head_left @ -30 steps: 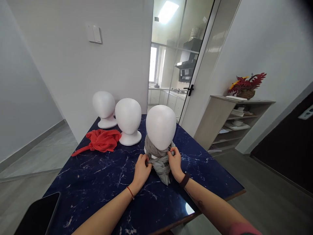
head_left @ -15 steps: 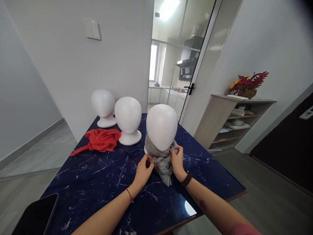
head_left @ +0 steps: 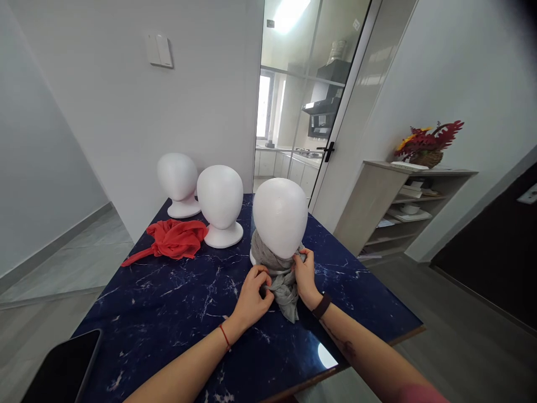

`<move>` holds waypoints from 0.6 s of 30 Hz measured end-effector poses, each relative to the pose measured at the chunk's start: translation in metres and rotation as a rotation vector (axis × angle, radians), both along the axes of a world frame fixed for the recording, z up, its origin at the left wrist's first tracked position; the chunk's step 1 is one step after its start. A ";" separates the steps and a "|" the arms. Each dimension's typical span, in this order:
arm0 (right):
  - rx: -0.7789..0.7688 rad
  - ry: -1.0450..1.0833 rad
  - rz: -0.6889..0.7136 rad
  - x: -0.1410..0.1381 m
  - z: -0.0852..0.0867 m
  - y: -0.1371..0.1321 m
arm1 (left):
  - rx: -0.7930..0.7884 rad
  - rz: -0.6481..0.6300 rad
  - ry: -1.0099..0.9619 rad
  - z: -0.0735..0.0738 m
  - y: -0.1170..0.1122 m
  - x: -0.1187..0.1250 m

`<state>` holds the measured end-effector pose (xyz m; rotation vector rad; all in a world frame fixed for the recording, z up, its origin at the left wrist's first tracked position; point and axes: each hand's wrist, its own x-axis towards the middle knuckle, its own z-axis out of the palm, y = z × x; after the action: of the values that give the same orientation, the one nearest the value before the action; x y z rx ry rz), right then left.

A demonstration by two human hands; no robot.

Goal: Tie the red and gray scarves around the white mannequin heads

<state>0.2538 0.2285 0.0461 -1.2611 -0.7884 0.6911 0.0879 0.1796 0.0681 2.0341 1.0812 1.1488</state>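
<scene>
A white mannequin head (head_left: pixel 279 215) stands nearest me, with a grey scarf (head_left: pixel 286 294) wound round its neck and a knotted end hanging down in front. My left hand (head_left: pixel 254 294) pinches the scarf at the left of the knot, its fingers curled. On the other side, my right hand (head_left: pixel 305 274) grips the scarf's fold below the right of the head. Some of the neck is covered by the cloth and my fingers.
Two bare white mannequin heads (head_left: pixel 220 198) (head_left: pixel 178 179) stand at the back left of the dark blue marbled table (head_left: pixel 168 313). A red scarf (head_left: pixel 178 238) lies crumpled before them. A phone (head_left: pixel 62 369) is at the near left corner. A shelf unit (head_left: pixel 356 207) stands beyond, to the right.
My left hand has moved right and closer to the knot, drawing the scarf's front outward. A white gap shows above the knot. The head has shifted slightly right; my right hand keeps its hold.
</scene>
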 end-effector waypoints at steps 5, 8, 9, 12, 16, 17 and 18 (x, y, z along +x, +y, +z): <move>-0.020 0.002 -0.023 0.003 -0.002 0.003 | -0.050 0.044 0.003 -0.003 0.003 -0.002; -0.014 -0.020 -0.020 0.004 -0.005 0.004 | -0.127 0.041 -0.071 -0.003 0.005 -0.005; -0.018 -0.016 -0.015 0.004 -0.006 0.005 | -0.134 0.028 -0.101 -0.002 0.006 -0.006; -0.048 0.020 0.006 0.004 -0.006 0.005 | -0.109 0.006 -0.164 -0.001 0.006 -0.006; -0.050 0.020 0.025 0.002 -0.005 0.003 | -0.163 -0.021 -0.047 -0.006 0.006 -0.001; -0.044 0.018 0.029 0.001 -0.005 0.002 | -0.172 -0.025 0.017 -0.008 0.006 0.000; -0.042 0.016 0.031 0.001 -0.004 0.002 | -0.168 -0.029 0.079 -0.010 0.006 0.001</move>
<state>0.2543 0.2300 0.0417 -1.2815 -0.7853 0.7457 0.0884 0.1860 0.0585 1.9711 1.1428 0.9363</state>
